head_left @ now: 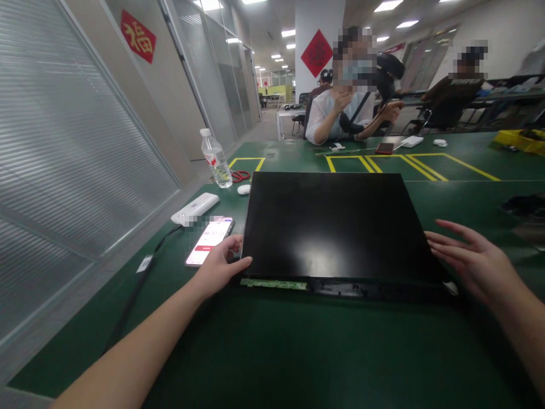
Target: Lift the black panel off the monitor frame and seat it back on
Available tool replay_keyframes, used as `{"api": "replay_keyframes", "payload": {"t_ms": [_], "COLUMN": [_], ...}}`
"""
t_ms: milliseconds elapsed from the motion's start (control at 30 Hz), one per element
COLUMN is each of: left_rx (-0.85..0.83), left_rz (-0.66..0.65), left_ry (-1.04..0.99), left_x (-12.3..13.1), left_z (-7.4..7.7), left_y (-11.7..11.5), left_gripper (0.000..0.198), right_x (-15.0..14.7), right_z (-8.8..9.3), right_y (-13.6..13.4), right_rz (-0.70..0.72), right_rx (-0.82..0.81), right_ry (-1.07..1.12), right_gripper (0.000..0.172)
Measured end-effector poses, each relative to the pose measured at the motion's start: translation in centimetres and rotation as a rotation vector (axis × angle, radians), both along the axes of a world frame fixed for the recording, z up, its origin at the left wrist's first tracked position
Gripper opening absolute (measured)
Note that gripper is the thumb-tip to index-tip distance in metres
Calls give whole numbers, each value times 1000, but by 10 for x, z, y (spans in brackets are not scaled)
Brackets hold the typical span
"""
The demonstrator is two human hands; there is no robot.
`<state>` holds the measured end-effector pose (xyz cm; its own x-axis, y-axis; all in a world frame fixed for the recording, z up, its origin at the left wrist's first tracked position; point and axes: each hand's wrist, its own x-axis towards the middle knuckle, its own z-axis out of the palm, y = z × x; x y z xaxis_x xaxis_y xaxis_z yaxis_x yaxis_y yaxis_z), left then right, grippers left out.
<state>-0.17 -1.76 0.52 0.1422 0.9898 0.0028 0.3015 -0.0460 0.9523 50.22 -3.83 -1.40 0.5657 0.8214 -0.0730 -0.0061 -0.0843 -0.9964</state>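
In front of me lies a black display panel [327,221], with a strip of green circuit board [272,284] showing along its near edge. My left hand [221,258] grips the panel's left side, the thumb at its near corner and the other fingers curled by the edge. At the opposite side, my right hand [477,261] is open, fingers stretched out against or just beside the right edge; contact is hard to tell. A small white piece [450,288] sticks out at the panel's near right corner. Just left of my left hand is a lit phone [210,241].
A water bottle [216,159], red-handled scissors [240,176], a white case [244,190] and a white power bank [196,209] with a black cable stand left. Across the green table [298,352] sits a person [340,108] holding a black device. A yellow tray [522,141] is far right.
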Motion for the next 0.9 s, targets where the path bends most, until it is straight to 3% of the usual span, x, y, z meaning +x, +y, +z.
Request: {"api": "replay_keyframes", "payload": {"t_ms": [200,400,633,900], "left_rx": [-44,-73,-71,-122], "left_rz": [-7,-24,32,17], "left_ry": [-155,-304,-277,-249], "left_x": [-2,-2,-3,2], "left_z": [0,-3,-2,-3], "left_y": [1,3,3,1], "left_gripper": [47,47,54,51], "right_x": [4,6,0,1], "right_z": [1,-5,-2,-4], "right_y": [-1,3,3,1], "right_rz": [34,128,197,126], "right_rx": [-41,-50,-53,-30], "right_ry": [-216,-193,-209,-165], "right_gripper": [65,53,48,52]}}
